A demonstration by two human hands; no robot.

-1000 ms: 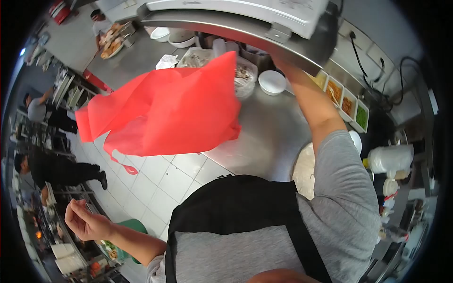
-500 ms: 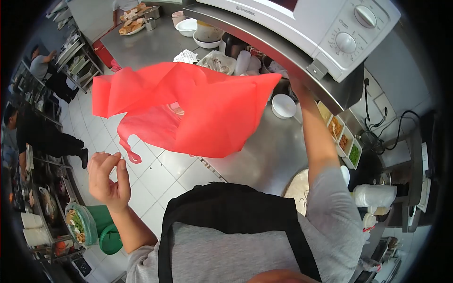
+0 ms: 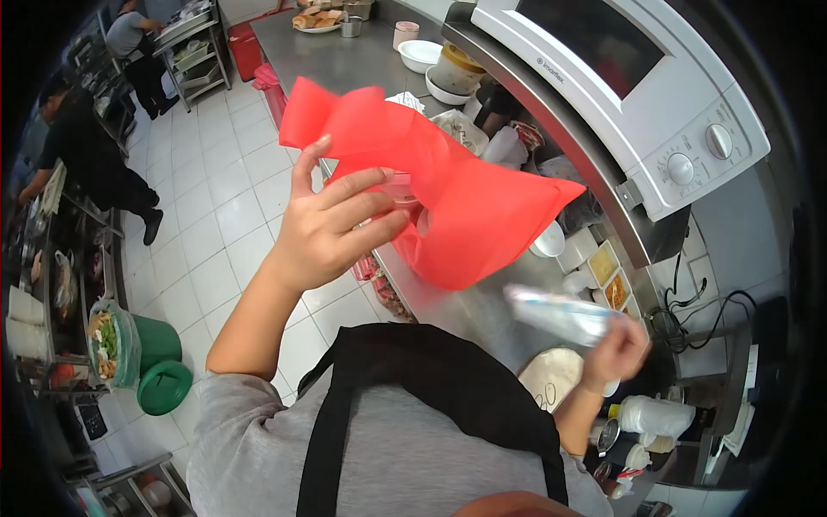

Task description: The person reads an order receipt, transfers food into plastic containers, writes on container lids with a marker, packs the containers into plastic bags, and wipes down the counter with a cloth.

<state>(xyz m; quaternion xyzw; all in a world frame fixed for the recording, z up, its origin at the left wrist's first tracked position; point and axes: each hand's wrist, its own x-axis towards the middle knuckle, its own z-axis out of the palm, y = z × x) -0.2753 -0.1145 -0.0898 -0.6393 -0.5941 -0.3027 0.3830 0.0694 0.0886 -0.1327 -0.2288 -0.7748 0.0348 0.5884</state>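
A red cloth-like bag (image 3: 482, 207) stands on the steel counter's edge, its handle loop up at the left. My left hand (image 3: 332, 220) is at the bag's near left side, fingers spread and reaching over its opening, where a clear container partly shows. On the right, my right hand (image 3: 616, 349) is closed round one end of a shiny, pale flat packet (image 3: 560, 314), blurred by motion. Beneath the packet lies a round, pale board or lid (image 3: 551, 377) with dark marks.
A white oven (image 3: 637, 95) sits on a steel shelf (image 3: 534, 103) above the counter (image 3: 301, 47). White bowls (image 3: 420, 55) and trays of toppings (image 3: 603, 263) line the back. Two people (image 3: 90, 146) (image 3: 133, 52) work at the left. Green bins (image 3: 159, 345) stand on the floor.
My left hand has moved up and right to the bag. My right hand has come back from under the shelf with the packet. The view has shifted, bringing more of the oven into sight.
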